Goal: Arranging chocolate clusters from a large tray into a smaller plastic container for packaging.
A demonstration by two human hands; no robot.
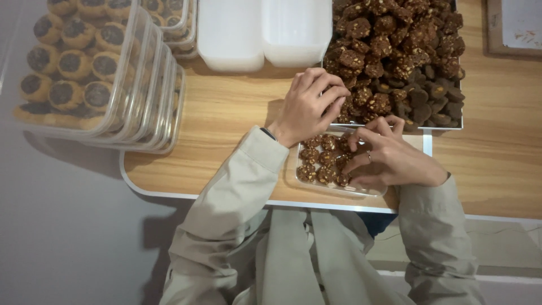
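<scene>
A small clear plastic box sits at the table's near edge, partly filled with rows of brown nut-studded cookies. My right hand rests over the box's right side, fingers curled on a cookie there. My left hand reaches to the edge of a large tray heaped with the same brown cookies, fingertips pinching one at the pile's near left corner.
Stacked clear boxes of round yellow cookies with dark centres stand at the left. White empty containers sit at the back. The wooden table ends in a white edge near my body. A framed board lies at the far right.
</scene>
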